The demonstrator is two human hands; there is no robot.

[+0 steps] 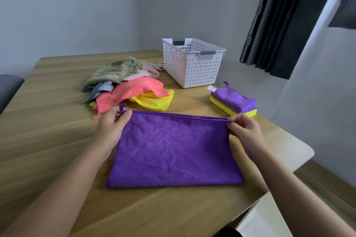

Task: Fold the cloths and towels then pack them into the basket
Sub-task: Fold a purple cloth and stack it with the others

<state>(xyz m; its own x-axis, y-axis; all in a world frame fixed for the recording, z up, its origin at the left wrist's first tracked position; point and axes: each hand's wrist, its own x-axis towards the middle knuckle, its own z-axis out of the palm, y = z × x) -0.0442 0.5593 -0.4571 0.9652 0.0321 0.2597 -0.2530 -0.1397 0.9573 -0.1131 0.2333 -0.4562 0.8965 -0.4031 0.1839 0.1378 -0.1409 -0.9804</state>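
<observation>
A purple cloth (173,150) lies folded in half on the wooden table (48,131) in front of me. My left hand (112,127) pinches its far left corner, beside a small hanging loop. My right hand (244,130) pinches the far right corner. Behind it lies a loose pile of unfolded cloths: coral (133,90), yellow (154,101), grey (100,88), pale pink (142,72) and a green patterned towel (117,69). A folded purple cloth (234,100) sits on a folded yellow one (227,108) at the right. The white perforated basket (192,63) stands at the back.
The table's right edge and rounded corner (300,152) lie just past my right hand. A dark curtain (279,21) hangs by the wall at the right. A grey chair back (7,88) shows at the far left. Nothing shows inside the basket from here.
</observation>
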